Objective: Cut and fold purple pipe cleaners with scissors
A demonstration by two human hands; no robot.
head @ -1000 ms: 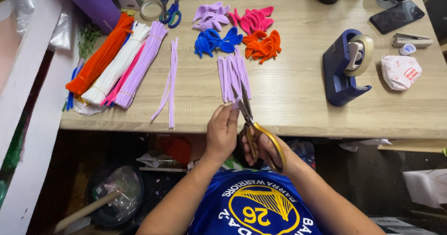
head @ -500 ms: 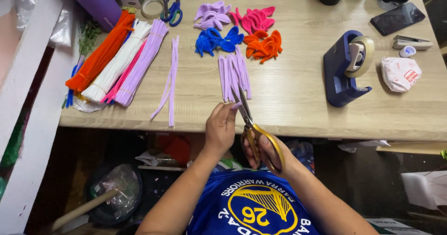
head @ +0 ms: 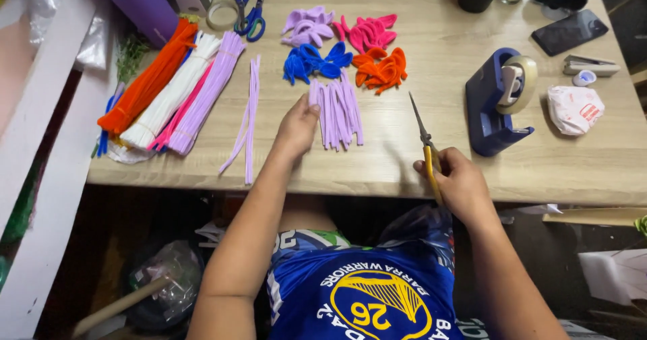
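1. At the far left of the wooden table point(head: 404, 158) lay long bundles of fuzzy craft stems point(head: 168, 87) in orange, white, pink and lilac, uncut as far as could be seen.
2. Just beside them lay a few long lilac stems point(head: 248, 121), separate from the bundles; these seemed to be waiting for cutting.
3. The left hand point(head: 296, 128) rested on the table, fingers bent downward, touching the left edge of the pile of short lilac stem pieces point(head: 338, 111). I could not tell if it pinched a piece or only pressed on it.
4. Behind the pile stood four groups of bent pieces already shaped: lilac point(head: 306, 26), blue point(head: 317, 62), pink point(head: 367, 31) and orange point(head: 381, 70). I judged the work partly done: some stems were cut and folded, many long ones were left.
5. The right hand point(head: 458, 185) was closed around the yellow-handled scissors point(head: 424, 141), held near the table edge, blades together and pointing away, well apart from the pile.
6. At the right stood a dark blue tape dispenser point(head: 495, 104), and near it a white crumpled wrapper point(head: 574, 109).
7. The fingers inside the scissor handles were hidden, and objects at the top edge were cut off.
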